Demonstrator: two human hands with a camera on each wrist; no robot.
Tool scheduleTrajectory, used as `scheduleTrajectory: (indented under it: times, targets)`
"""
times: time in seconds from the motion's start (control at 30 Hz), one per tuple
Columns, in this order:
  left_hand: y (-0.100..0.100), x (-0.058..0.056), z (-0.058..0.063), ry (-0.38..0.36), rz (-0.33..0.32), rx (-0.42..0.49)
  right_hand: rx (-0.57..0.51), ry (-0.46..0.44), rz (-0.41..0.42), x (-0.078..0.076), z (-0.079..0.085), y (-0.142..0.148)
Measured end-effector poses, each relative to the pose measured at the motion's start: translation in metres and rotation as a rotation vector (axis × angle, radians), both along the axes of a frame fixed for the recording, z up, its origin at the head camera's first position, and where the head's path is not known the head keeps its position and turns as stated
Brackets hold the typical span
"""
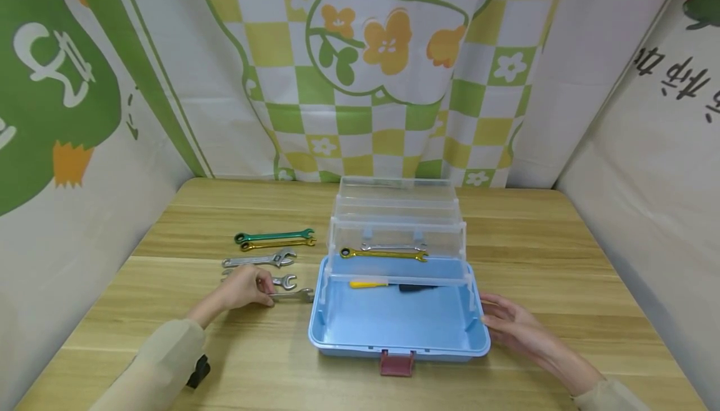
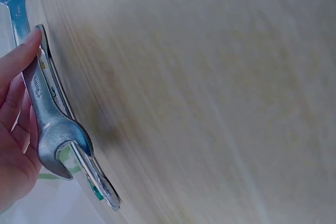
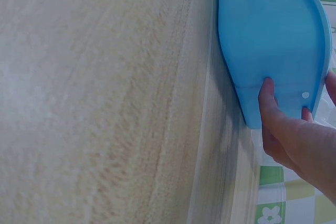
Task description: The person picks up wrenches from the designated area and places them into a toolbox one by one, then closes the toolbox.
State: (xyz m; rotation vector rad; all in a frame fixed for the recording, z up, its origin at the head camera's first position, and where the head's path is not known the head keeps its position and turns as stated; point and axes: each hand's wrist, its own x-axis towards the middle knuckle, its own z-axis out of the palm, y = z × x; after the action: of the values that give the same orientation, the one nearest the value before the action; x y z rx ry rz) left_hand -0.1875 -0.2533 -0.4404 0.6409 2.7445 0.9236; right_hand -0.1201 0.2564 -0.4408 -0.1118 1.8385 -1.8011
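Observation:
Between thumb and fingers, my left hand pinches a silver open-end wrench; in the head view its far jaw end comes up to the toolbox's left side. Another silver wrench lies just behind that hand, partly covered by it. A light blue toolbox stands open, its clear tiered trays raised at the back. Against its right wall rest the fingertips of my right hand, the fingers fairly straight. A gold ratchet wrench and a thin silver wrench lie in a tray.
Left of the toolbox lie an adjustable wrench, a gold ratchet wrench and a green one. Inside the box show a yellow handle and a black handle. A dark red latch hangs at the front.

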Motion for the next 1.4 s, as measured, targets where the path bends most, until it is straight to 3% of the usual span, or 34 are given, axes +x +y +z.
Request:
scheduleTrajectory:
  times: [0.43, 0.6, 0.9, 1.4]
  targets:
    - [0.004, 0.004, 0.017, 0.018, 0.069, 0.029, -0.008, 0.011, -0.005, 0.001, 0.000, -0.001]
    - [0.005, 0.005, 0.023, 0.066, 0.049, 0.035, -0.009, 0.006, -0.013, 0.001, -0.001, -0.001]
    - [0.005, 0.007, 0.035, 0.076, 0.065, 0.049, -0.009, -0.003, -0.015, 0.001, -0.001, -0.001]
    - [0.016, -0.001, 0.066, 0.113, 0.046, 0.081, -0.026, 0.002, -0.012, 0.002, -0.001, -0.001]
